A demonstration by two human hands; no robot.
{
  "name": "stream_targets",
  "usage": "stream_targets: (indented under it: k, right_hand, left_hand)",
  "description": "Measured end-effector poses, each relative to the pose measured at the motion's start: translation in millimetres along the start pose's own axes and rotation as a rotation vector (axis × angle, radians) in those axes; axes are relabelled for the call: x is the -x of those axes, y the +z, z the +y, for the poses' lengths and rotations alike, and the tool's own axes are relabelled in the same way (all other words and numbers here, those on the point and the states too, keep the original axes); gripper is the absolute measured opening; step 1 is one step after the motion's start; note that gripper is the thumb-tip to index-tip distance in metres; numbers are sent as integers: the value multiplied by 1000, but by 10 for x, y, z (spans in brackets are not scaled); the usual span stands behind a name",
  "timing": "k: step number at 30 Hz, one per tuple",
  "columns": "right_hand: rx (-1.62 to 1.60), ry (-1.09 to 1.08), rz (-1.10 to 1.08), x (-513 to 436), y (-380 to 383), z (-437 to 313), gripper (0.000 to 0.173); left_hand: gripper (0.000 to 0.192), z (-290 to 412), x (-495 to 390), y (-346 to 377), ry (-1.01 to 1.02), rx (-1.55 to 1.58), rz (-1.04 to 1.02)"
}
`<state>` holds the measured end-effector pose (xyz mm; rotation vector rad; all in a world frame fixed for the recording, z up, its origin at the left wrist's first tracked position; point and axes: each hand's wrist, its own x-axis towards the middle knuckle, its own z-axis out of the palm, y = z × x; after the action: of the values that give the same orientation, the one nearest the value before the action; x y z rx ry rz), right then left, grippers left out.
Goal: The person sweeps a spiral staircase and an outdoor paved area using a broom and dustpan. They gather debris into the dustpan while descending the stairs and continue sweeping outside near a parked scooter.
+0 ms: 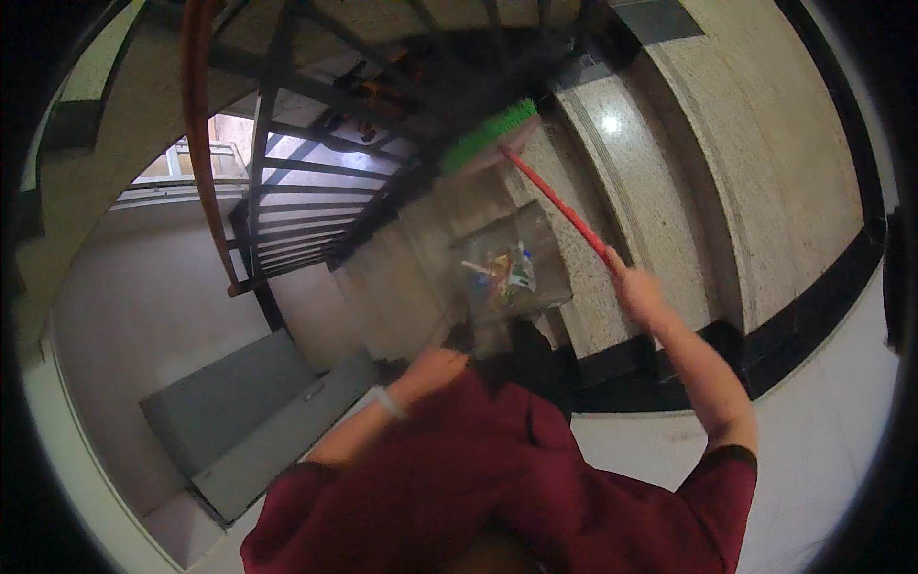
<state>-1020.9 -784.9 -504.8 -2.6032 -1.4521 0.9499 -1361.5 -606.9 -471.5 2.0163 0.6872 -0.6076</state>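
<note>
My right hand grips the red handle of a broom. The broom's green bristles are at the upper middle, by the dark edge of the stairs beside the railing. My left hand, with a white band at the wrist, is low in front of my body. Its fingers are curled around what looks like the thin, blurred handle of a dustpan. The greyish dustpan is over the steps between my hands and the broom head. Mixed litter lies in it, with white, blue and reddish pieces.
Speckled stone steps with a black border curve up on the right. A dark metal railing with a wooden handrail stands on the left. Grey panels are by the wall at the lower left. A window shows beyond the railing.
</note>
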Motion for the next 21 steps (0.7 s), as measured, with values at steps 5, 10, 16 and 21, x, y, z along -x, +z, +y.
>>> stream_targets:
  k: [5,10,16,21]
  right_hand:
    - [181,-69,96,-1285,155,192,56]
    - [175,49,113,-1879,698,516,56]
    - [33,345,-2,-279,1297,101,59]
    - [-142,623,-121,1074,1392,-983,56]
  left_hand:
    - [38,-563,-61,-58,-174,-11,148]
    - [39,-1234,-204,-133,10,108,212]
    - [38,-2033,-330,-250,172,125,257]
    - [36,-2374,-286,-422,45,182,147]
